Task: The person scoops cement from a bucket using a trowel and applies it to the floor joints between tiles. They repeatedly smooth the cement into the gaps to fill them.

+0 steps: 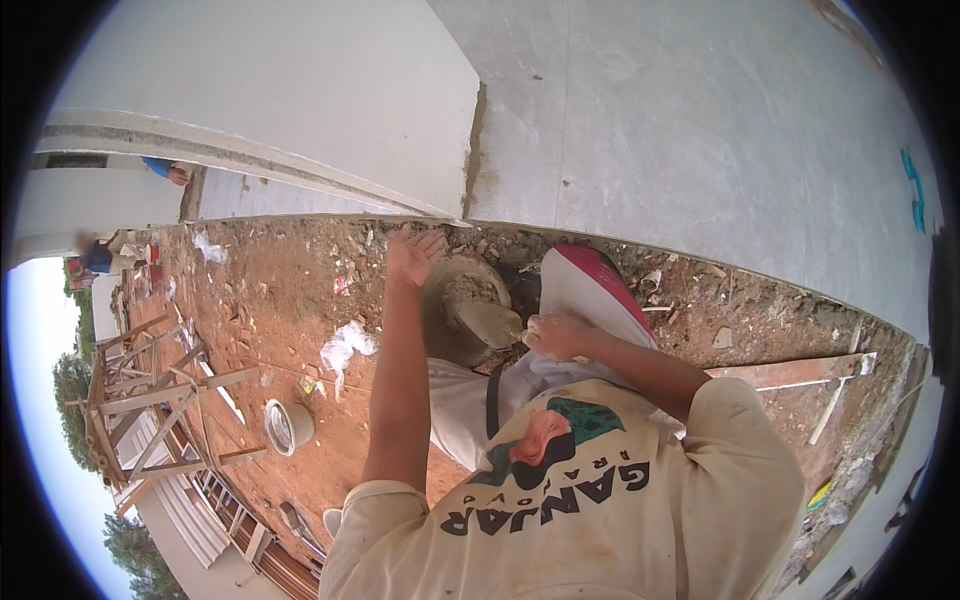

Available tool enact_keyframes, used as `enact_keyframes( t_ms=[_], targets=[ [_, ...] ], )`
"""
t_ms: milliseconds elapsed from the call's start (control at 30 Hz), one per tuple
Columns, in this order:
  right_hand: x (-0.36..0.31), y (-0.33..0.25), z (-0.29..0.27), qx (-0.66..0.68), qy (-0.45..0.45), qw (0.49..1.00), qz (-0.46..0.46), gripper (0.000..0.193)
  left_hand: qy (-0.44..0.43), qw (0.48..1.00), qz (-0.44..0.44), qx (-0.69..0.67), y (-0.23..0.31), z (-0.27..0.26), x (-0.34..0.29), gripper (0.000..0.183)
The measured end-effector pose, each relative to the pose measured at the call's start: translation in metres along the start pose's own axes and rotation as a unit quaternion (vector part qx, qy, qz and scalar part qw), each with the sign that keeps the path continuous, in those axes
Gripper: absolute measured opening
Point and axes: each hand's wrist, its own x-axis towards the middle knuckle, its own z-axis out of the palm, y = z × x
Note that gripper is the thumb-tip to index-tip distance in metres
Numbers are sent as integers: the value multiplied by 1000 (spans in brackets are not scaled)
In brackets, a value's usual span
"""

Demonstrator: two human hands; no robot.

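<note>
My right hand (pixel 558 336) is closed around the handle of a trowel. The trowel's mortar-coated blade (pixel 490 322) points left, over a round grey bucket (pixel 436 335). Wet grey mortar (pixel 474 284) lies in the bucket. Beyond the bucket's far left rim, my left hand (pixel 413 255) is stretched out near the foot of the wall, its fingers apart and nothing in it. Close to my right hand is a white sheet-like thing with a dark red edge (pixel 595 285); its kind is unclear.
A pale wall (pixel 300 90) and a grey plastered wall (pixel 700 130) rise ahead. Rubble and red soil cover the ground. A wooden plank (pixel 790 373) lies at right. To the left are a white bucket (pixel 289 427), a plastic bag (pixel 347 346), wooden trestles (pixel 150 400) and people farther off.
</note>
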Motion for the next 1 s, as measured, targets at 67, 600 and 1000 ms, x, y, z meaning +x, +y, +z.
enact_keyframes(
  t_ms=[67, 600, 1000],
  targets=[
    [-5, -26, -21, 17, -57, 995, 83, 34, -10, 999, 29, 15, -1, -28, -10, 70],
    [34, -4, -126, 644, 89, 745, 149, 42, 356, 728, 323, 489, -104, -203, -157, 48],
    [159, 41, -64, 824, 113, 547, 99, 35, 393, 704, 339, 485, -109, -166, -171, 43]
  ],
)
